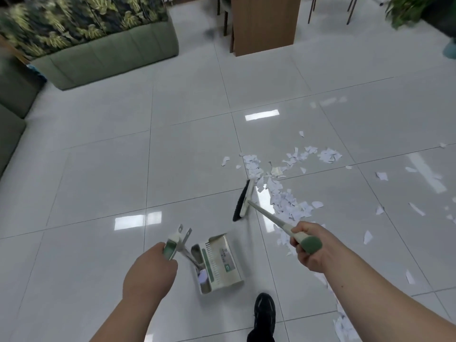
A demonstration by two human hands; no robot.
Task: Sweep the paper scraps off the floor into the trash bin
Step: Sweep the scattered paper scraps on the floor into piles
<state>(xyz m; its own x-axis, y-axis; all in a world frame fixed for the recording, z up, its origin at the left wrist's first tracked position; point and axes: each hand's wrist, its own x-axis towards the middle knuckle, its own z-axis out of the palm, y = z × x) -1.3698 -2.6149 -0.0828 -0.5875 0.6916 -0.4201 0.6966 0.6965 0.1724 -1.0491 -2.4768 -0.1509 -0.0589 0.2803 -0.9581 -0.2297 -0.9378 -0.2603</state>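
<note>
Two hands occupied: broom right, dustpan left.

The broom [243, 201] is gripped at its green handle end by the right hand [311, 245]; its head is set on the tiled floor [98, 193], touching the left edge of the paper scraps [283, 193], which are scattered rightward. The dustpan [218, 261] is held by its handle in the closed left hand [150, 270], beside a black shoe [264, 309].

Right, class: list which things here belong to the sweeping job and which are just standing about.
For the job: broom, dustpan, paper scraps.
Just standing about: green sofa, wooden panel, leafy plant.
</note>
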